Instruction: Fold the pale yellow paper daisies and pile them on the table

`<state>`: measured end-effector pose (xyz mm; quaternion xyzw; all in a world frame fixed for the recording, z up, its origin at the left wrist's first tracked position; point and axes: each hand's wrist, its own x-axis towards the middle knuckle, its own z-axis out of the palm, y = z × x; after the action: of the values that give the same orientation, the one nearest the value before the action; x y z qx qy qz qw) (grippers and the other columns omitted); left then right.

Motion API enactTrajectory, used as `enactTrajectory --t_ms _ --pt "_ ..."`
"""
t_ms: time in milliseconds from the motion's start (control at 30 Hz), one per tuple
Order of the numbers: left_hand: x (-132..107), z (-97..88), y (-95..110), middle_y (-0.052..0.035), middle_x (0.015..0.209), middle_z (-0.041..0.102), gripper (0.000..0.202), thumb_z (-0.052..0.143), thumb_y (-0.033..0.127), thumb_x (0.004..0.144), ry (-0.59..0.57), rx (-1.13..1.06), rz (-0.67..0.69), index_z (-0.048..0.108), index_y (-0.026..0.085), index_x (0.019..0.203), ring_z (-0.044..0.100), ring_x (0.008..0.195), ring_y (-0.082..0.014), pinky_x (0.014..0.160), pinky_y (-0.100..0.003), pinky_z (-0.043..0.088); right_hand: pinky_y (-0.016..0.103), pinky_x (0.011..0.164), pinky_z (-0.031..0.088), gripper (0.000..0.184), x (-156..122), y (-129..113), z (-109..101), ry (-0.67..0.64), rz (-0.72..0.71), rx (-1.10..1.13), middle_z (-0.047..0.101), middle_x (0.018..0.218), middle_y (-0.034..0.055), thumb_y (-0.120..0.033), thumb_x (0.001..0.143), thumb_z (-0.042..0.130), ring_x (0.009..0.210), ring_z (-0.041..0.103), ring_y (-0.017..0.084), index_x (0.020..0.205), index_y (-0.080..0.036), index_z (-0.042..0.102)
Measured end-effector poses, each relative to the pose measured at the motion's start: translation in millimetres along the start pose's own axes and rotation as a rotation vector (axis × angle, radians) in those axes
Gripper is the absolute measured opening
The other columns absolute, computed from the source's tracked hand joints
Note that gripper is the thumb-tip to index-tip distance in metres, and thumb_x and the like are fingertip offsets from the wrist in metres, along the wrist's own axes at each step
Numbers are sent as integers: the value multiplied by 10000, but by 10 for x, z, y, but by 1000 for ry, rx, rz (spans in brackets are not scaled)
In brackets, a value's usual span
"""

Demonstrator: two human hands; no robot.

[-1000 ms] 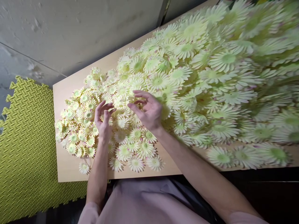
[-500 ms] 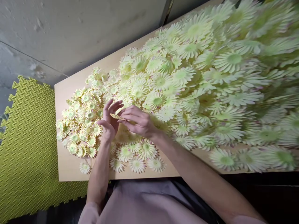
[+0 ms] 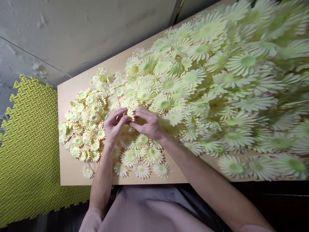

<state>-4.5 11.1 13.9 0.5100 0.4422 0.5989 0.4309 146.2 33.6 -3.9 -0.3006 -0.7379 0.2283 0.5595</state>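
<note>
A wooden table (image 3: 70,170) is covered with a big heap of pale yellow daisy-shaped paper flowers (image 3: 193,87) with green centres. Over the left part of the heap my left hand (image 3: 114,126) and my right hand (image 3: 150,124) meet, fingertips pinched together on one small paper flower (image 3: 130,113) held between them. Both hands hover just above the flowers lying flat near the table's front edge. My forearms reach in from the bottom, over my pink top.
A yellow-green foam floor mat (image 3: 26,154) lies left of the table. Grey concrete floor (image 3: 84,29) stretches beyond the table's far edge. The flower heap rises thick toward the right side, close to the camera and blurred.
My hands were apart with fingers spread a second ago. They came together over the heap and now pinch one flower between them.
</note>
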Motion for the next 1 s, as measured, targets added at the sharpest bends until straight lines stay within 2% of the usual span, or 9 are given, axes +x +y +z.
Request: enactTrajectory --t_ms 100,300,400,467,600,767,867,1000 --pt "-4 -7 -5 -50 1015 761 145 748 262 814 32 16 -19 790 277 953 700 957 -146 817 -284 576 353 666 566 176 -5 -12 -5 -24 16 2 676 832 44 -252 784 782 802 650 207 819 -210 614" --pt "3 -7 7 -63 1096 757 278 824 251 726 -43 64 -7 781 277 999 676 1097 -205 1029 -417 519 332 635 545 167 -11 9 -7 -52 23 -6 643 790 27 -205 782 766 746 617 189 820 -213 604" --pt "6 -5 3 -60 1068 759 302 831 227 715 -13 138 48 778 281 1007 664 1097 -201 1031 -415 512 330 635 545 176 -17 25 -13 -67 20 -19 625 774 22 -153 763 754 751 604 190 802 -210 592" --pt "2 -5 -4 -56 1071 761 316 821 221 727 2 126 33 771 287 1032 678 1069 -187 1001 -389 533 325 633 551 175 -21 26 -20 -76 37 -6 629 786 24 -112 749 731 762 610 189 823 -205 603" --pt "-19 -5 -17 -54 1099 768 289 800 253 755 0 41 -72 768 283 1041 719 998 -178 932 -365 586 320 642 574 221 -21 6 -41 -33 171 113 687 853 28 -80 730 689 758 649 177 913 -200 656" --pt "-34 -9 -23 -43 1091 775 240 781 297 777 8 31 -116 776 290 1017 738 966 -189 888 -374 614 309 714 611 120 20 -40 -82 74 424 448 733 857 26 -150 785 693 780 701 161 894 -200 699" --pt "-34 -18 -26 -33 1102 772 240 788 275 769 -2 8 -106 778 312 1006 734 1012 -206 949 -414 599 298 745 622 119 47 -54 -104 87 493 600 743 864 22 -202 781 743 802 720 156 893 -205 705" --pt "-28 -27 -21 -27 1110 768 233 797 250 754 -24 19 -67 782 316 977 708 1101 -230 1064 -487 534 302 758 636 178 56 -49 -111 91 557 678 749 860 19 -261 751 798 809 725 155 890 -206 701"
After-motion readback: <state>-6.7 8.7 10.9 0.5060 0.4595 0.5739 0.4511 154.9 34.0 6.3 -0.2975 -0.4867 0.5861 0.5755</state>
